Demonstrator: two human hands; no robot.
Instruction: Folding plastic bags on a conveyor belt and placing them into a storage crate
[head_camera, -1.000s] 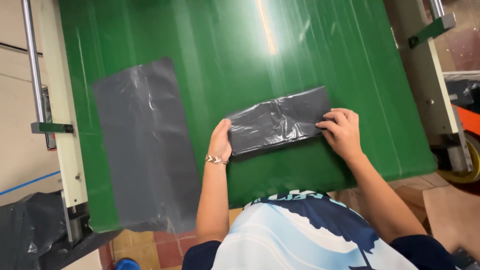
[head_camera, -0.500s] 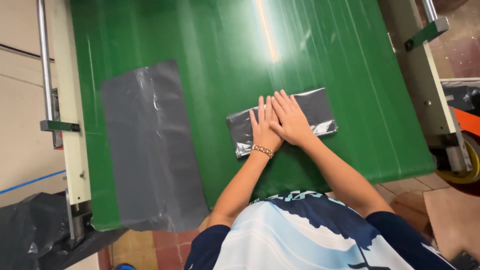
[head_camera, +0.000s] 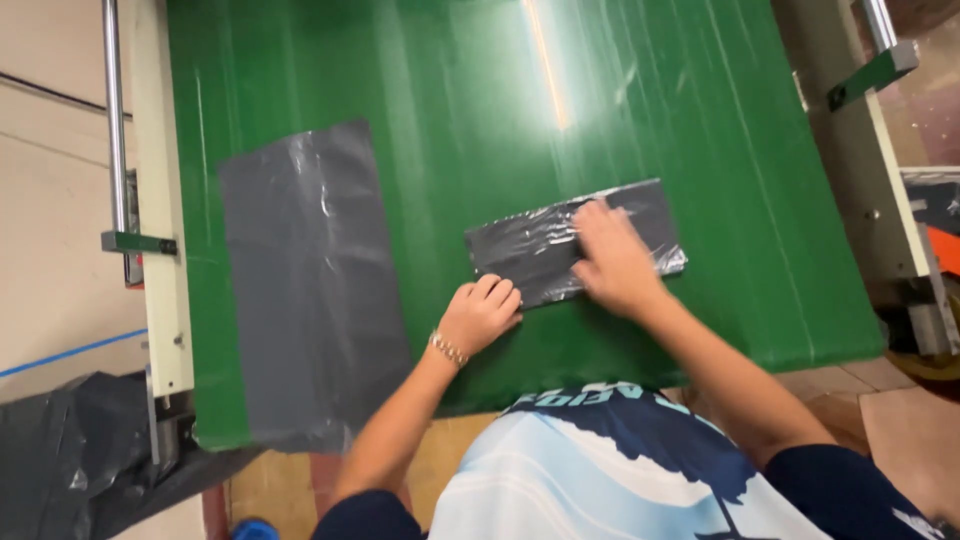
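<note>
The right hand (head_camera: 615, 262) lay flat, fingers open, on the folded grey bag (head_camera: 560, 245). The left hand (head_camera: 480, 315), curled, touched its seven o'clock corner, gripping nothing.

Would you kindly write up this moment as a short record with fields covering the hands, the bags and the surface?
Surface: green table with pale side rails
Left hand: curled at the near left edge of the folded grey plastic bag
Right hand: laid flat, palm down, on top of the folded bag
Folded bag: glossy, wrinkled, lying slightly slanted near the middle of the table
Flat grey bag: spread out on the left, near end hanging over the table edge, untouched
Dark plastic heap: off the table, lower left
</note>
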